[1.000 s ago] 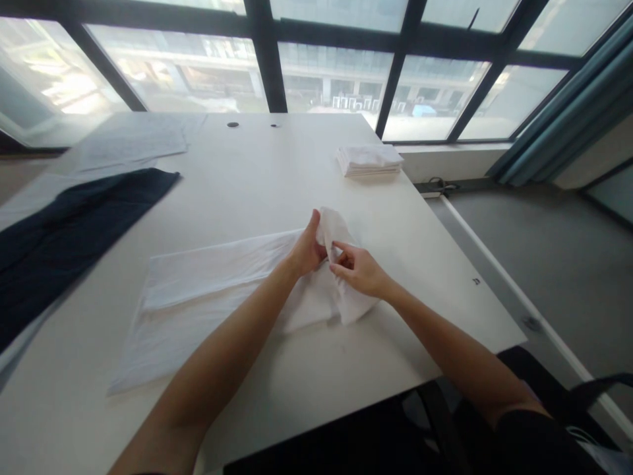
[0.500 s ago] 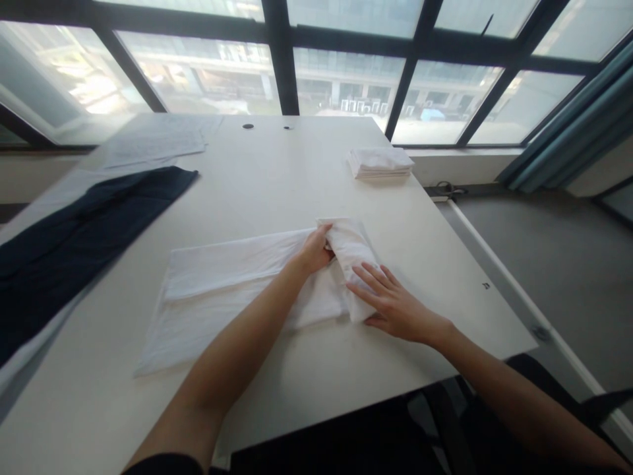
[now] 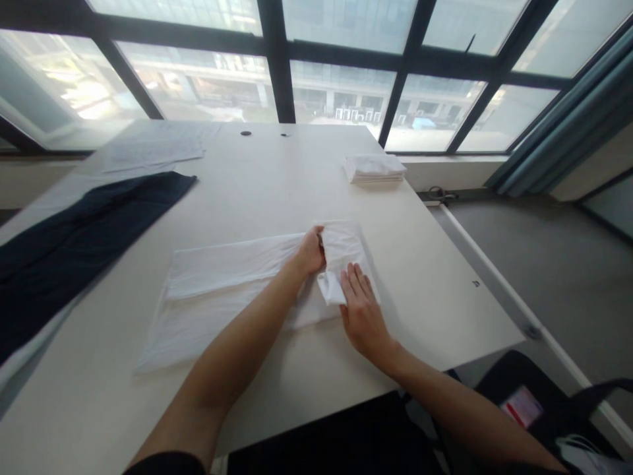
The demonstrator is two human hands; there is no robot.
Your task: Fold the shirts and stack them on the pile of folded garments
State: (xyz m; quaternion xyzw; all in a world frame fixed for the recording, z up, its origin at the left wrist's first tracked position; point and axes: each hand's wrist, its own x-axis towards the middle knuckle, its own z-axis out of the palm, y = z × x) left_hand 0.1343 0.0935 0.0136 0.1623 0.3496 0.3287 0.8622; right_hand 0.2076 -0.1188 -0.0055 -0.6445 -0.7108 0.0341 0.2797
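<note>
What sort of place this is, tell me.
Probably an indoor workroom or office: a large white table with white cloth laid on it, and wide, dark-framed windows beyond.

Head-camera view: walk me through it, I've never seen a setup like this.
There is no machine here, only a person's two bare hands, seen from a camera worn on that person's head, looking forward and down. On the white table lies a long white cloth, its right end folded over. The left hand holds the edge of that fold; the right hand lies nearly flat on it. Farther off sits a folded white stack; to the left is a navy cloth.
</note>
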